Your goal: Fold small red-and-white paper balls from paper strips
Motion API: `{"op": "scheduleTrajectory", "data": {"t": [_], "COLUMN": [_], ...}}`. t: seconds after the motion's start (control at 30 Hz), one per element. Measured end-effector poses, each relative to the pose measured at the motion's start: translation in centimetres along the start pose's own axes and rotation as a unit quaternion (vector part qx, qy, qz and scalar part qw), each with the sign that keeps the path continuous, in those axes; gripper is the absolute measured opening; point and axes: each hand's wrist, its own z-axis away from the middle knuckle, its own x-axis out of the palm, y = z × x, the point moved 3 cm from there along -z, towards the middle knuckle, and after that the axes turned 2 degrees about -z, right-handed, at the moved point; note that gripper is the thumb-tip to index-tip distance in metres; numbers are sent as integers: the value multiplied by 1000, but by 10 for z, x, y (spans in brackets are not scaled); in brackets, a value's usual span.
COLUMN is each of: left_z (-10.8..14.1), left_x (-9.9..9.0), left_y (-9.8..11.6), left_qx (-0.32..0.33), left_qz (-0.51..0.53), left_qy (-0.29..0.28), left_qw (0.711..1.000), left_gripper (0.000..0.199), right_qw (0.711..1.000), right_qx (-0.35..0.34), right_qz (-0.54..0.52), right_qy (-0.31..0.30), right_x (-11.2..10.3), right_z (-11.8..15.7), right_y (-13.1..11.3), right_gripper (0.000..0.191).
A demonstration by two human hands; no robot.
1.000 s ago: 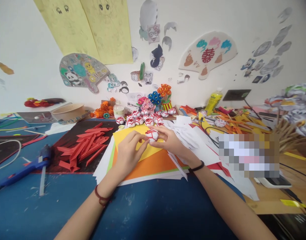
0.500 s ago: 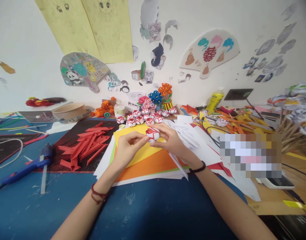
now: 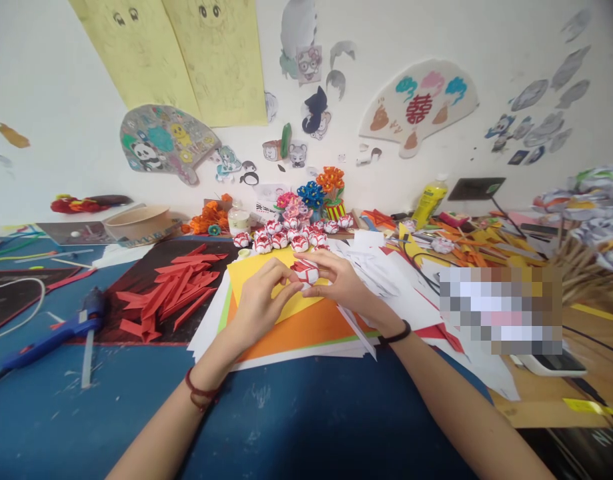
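Observation:
A red and white folded paper flower (image 3: 306, 272) is held between my two hands, above a stack of coloured paper. My right hand (image 3: 342, 281) grips it from the right, fingers over the top and thumb below. On its left side, the thumb and fingers of my left hand (image 3: 267, 293) pinch the flower's edge. Beneath lie a yellow sheet (image 3: 243, 283) and an orange sheet (image 3: 291, 335) on white paper. Several finished-looking red and white paper flowers (image 3: 279, 238) stand just beyond my hands.
Red folded paper strips (image 3: 173, 290) are heaped on a dark mat at the left, near a blue glue gun (image 3: 61, 337). White sheets (image 3: 401, 287) and yellow and orange scraps (image 3: 479, 247) cover the right. A beige bowl (image 3: 139, 225) and a yellow bottle (image 3: 430, 201) stand at the back.
My left hand has shifted slightly to the right, its fingers closer over the flower's left side. The flower has turned a little in my right hand, which stays nearly in place.

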Motion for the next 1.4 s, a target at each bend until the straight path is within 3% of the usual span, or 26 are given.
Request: {"op": "scheduleTrajectory", "data": {"t": [0.1, 0.27, 0.4, 0.5, 0.8, 1.07, 1.27, 1.33, 1.4], "left_z": [4, 7, 2, -1, 0, 3, 9, 8, 5], "left_x": [4, 10, 0, -10, -11, -9, -3, -4, -6], "left_y": [2, 4, 5, 6, 2, 0, 1, 1, 0], "left_qx": [43, 75, 30, 18, 21, 91, 167, 130, 44], "left_qz": [-98, -223, -78, -1, -8, -147, -296, -243, -118], "left_qy": [-5, 53, 80, 109, 64, 77, 115, 109, 88], "left_qw": [994, 971, 993, 994, 998, 982, 933, 955, 988], "left_gripper": [15, 16, 10, 6, 6, 7, 7, 8, 11], "right_qw": [999, 996, 992, 991, 996, 1000, 999, 999, 999], "right_qx": [21, 50, 81, 79, 39, 11, 32, 38, 36], "right_qz": [-38, -77, -95, -106, -71, -24, -4, -14, -27], "right_qy": [3, -5, 0, -5, -26, 0, 17, 19, 15], "right_x": [2, 7, 6, 4, 3, 3, 6, 6, 5], "right_z": [0, 1, 3, 3, 0, 1, 2, 1, 1], "right_y": [0, -1, -2, -3, 2, -3, -1, 0, 0], "right_gripper": [68, 67, 68, 67, 66, 62, 61, 62, 63]}}
